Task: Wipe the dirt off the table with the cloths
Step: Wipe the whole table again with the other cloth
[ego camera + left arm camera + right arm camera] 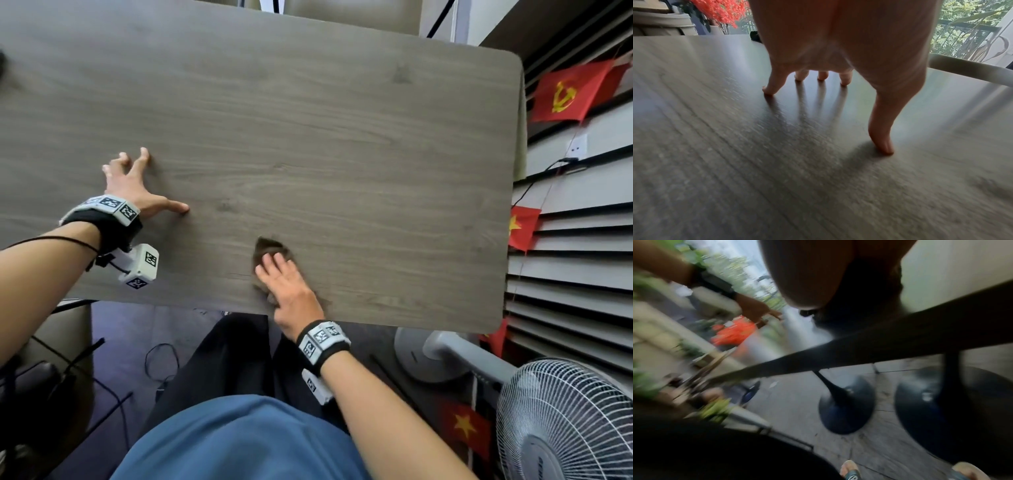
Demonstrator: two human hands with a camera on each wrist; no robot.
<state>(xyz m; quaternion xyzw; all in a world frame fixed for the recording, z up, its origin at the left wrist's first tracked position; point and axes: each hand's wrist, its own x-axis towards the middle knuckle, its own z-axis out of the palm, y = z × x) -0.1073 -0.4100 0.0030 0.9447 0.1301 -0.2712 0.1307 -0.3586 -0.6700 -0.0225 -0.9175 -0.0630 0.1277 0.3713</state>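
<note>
Nearest, at the bottom of the head view, a blue shirt and dark trousers fill the centre, with a round white wire-grilled fan (568, 421) in the lower right corner. Just above, the right hand (291, 291) lies flat with straight fingers, pressing a small, crumpled brown cloth (270, 250) onto the counter (342, 137) close to its near edge, below the middle of the frame; the cloth's pointed corner sticks out beyond the fingertips. The right wrist view is blurred and shows only the dark underside of that hand, the counter's dark edge and two black disc-shaped pedestal bases on a tiled floor. At centre left the left hand (132, 181) is spread wide, holding nothing; in the left wrist view its fingertips (768, 91) and thumb stand arched on the surface, palm raised. The counter is a smooth, faintly glossy, grey-brown wood-grain slab with rounded corners. At the right edge, red flags (575, 92) with yellow emblems hang along a grey slatted wall.
</note>
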